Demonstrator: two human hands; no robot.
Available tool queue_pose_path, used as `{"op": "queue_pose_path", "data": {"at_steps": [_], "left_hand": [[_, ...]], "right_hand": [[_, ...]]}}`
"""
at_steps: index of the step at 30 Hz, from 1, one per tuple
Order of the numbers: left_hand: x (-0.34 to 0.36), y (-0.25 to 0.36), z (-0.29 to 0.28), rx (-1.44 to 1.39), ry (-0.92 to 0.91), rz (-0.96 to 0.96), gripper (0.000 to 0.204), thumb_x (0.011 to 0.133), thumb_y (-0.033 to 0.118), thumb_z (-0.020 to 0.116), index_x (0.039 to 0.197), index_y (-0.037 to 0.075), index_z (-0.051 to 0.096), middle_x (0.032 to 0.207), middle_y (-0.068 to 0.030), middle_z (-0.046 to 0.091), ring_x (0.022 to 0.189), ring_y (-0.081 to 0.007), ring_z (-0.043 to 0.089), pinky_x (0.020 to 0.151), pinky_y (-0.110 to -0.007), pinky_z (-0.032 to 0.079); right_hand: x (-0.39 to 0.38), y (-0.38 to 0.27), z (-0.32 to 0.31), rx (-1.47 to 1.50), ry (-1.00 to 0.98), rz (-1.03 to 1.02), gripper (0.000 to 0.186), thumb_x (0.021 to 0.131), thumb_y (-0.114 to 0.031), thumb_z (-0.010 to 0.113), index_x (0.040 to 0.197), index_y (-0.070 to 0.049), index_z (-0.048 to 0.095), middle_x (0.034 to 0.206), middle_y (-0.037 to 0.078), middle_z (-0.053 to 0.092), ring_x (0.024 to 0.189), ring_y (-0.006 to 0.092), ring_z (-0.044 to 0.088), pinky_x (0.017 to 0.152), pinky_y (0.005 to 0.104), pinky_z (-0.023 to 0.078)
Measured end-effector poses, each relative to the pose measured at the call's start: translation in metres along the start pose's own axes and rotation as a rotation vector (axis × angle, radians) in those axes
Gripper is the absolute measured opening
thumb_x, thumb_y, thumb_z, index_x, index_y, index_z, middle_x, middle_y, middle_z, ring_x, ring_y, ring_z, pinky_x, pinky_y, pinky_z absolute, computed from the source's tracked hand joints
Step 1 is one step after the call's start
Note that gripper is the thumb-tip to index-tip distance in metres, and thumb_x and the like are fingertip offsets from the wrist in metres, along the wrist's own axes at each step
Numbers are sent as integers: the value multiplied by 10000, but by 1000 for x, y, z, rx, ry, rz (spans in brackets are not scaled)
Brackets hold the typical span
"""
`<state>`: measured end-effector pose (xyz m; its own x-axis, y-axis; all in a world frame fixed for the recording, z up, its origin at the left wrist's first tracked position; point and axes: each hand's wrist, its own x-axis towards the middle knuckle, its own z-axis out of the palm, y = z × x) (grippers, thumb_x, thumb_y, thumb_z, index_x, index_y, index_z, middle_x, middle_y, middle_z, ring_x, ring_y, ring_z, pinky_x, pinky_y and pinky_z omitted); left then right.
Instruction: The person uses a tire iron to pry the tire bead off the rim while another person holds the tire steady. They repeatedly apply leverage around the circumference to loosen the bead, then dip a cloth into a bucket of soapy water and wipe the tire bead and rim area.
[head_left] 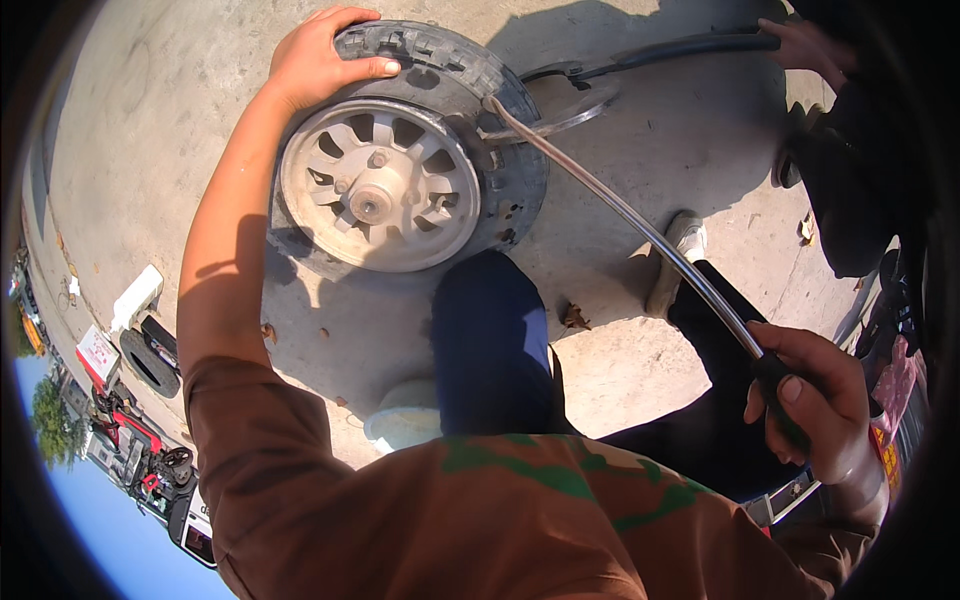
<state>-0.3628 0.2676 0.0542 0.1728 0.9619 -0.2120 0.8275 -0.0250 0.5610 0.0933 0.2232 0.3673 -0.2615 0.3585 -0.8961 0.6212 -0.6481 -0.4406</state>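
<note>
A small wheel with a pale spoked rim [378,187] and a black tyre [487,95] lies flat on the concrete. My left hand [322,55] presses down on the far edge of the tyre. My right hand [812,395] grips the dark handle of a long metal tyre lever [640,228]. The lever's tip is wedged between tyre and rim at the wheel's right side. My knee in dark blue trousers [490,345] rests against the near side of the wheel.
Another person's hand [800,42] holds a second dark bar [660,52] hooked at the tyre's upper right. Their dark-clothed leg [850,180] and a light shoe [680,250] stand at the right. A spare tyre [150,362] and boxes lie at the left.
</note>
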Motion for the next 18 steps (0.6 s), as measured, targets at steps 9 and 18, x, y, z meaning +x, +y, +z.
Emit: {"op": "queue_pose_path", "data": {"at_steps": [9,18], "left_hand": [[3,-4,1,7,-5,24,690,701,442,873,1271,101,685,1232,-72,679,1164,-243,645,1023,-349,483],[0,-6,3,16,15,12,718,676,516,868,1254,125,698,1230,-58,680,1156,-249,648,995,-359,502]], "right_hand": [[13,35,23,224,-105,88,497,1013,-128,489,1473,57,448,876,159,656,452,59,475,424,191,365],[45,13,19,351,-80,285,442,996,29,515,1437,45,520,761,44,624,440,22,411,401,198,313]]}}
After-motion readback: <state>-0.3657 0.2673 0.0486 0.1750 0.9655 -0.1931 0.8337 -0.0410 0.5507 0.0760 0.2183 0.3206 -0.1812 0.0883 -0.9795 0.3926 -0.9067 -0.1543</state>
